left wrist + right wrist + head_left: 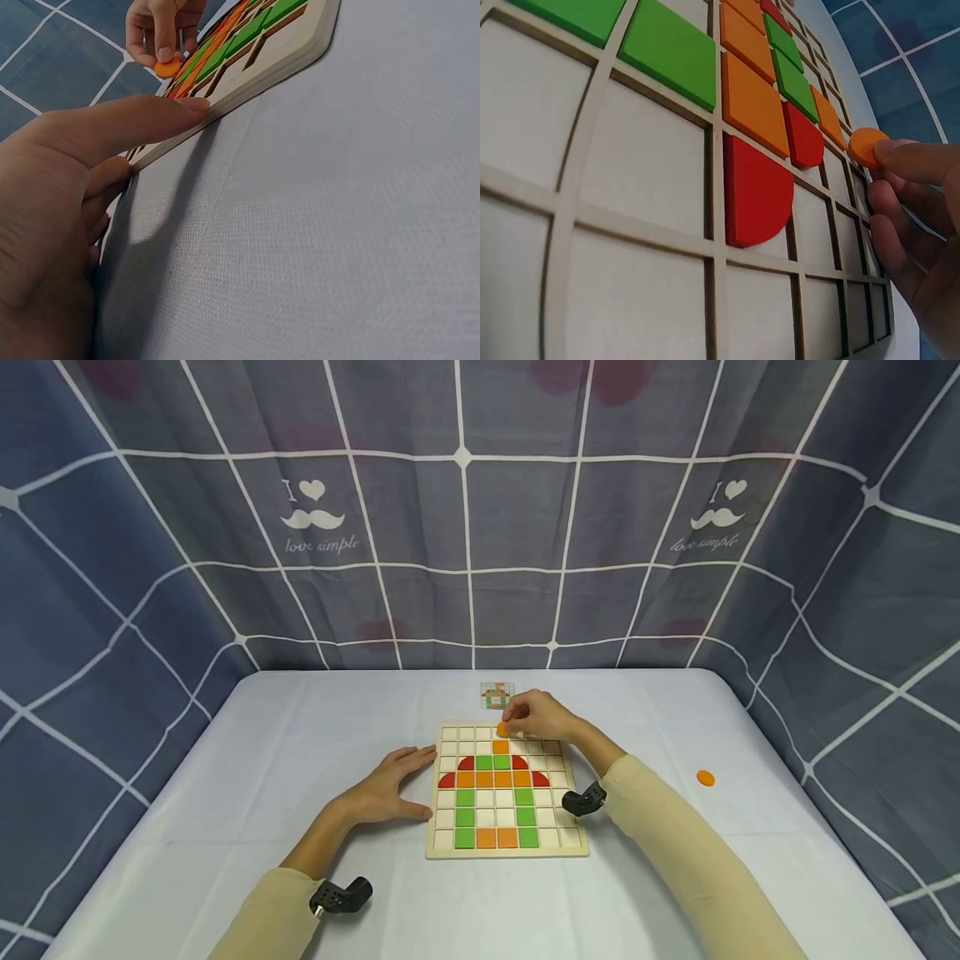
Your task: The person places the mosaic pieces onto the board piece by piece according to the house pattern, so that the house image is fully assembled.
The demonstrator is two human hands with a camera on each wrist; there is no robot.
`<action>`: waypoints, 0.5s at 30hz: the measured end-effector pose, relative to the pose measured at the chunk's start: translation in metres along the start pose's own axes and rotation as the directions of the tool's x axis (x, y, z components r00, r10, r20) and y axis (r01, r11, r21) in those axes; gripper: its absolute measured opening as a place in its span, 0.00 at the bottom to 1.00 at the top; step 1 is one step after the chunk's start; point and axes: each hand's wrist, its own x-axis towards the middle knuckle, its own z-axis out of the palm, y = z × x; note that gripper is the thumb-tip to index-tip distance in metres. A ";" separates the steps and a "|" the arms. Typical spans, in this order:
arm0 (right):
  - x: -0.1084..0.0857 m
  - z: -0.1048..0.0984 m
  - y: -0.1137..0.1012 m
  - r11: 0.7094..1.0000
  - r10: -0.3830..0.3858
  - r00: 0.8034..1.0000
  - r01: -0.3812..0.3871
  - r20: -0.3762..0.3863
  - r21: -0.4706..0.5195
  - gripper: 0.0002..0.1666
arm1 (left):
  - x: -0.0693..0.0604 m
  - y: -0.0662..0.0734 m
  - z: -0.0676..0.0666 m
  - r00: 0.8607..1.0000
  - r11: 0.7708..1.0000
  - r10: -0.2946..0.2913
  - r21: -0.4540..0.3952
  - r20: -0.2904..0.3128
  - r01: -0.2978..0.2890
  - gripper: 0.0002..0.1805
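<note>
A wooden grid board [507,854] lies on the table, with green, orange and red pieces in some of its squares. My right hand [536,717] pinches an orange disc [867,148] between thumb and fingertips over the board's far edge, just beyond an orange square [501,747]. In the right wrist view, a red quarter-round piece [757,191] sits in its cell near the camera. My left hand [386,787] rests at the board's left side, fingers extended. Its thumb [161,120] touches the rim in the left wrist view.
A small picture card [495,696] with a coloured pattern lies behind the board. Another orange disc [705,777] lies on the white tablecloth [645,718] to the right. Dark checked curtains [510,602] enclose the table at the back and sides.
</note>
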 end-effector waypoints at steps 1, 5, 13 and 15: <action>0.001 0.001 -0.001 1.000 -0.002 1.000 0.002 -0.001 -0.010 0.03 | 0.000 0.000 0.000 1.000 1.000 -0.001 0.000 0.000 0.001 0.56; 0.005 0.002 -0.003 1.000 -0.013 1.000 0.013 0.002 -0.029 0.03 | 0.000 0.001 -0.002 1.000 1.000 0.006 0.005 -0.001 -0.006 0.55; 0.007 0.007 -0.005 0.994 0.000 1.000 0.001 0.010 -0.107 0.03 | -0.001 0.001 -0.001 1.000 1.000 0.000 -0.007 0.001 0.000 0.55; 0.007 0.008 -0.005 0.992 0.003 1.000 -0.002 0.011 -0.128 0.03 | -0.001 0.001 -0.001 1.000 1.000 0.001 -0.008 0.000 -0.001 0.55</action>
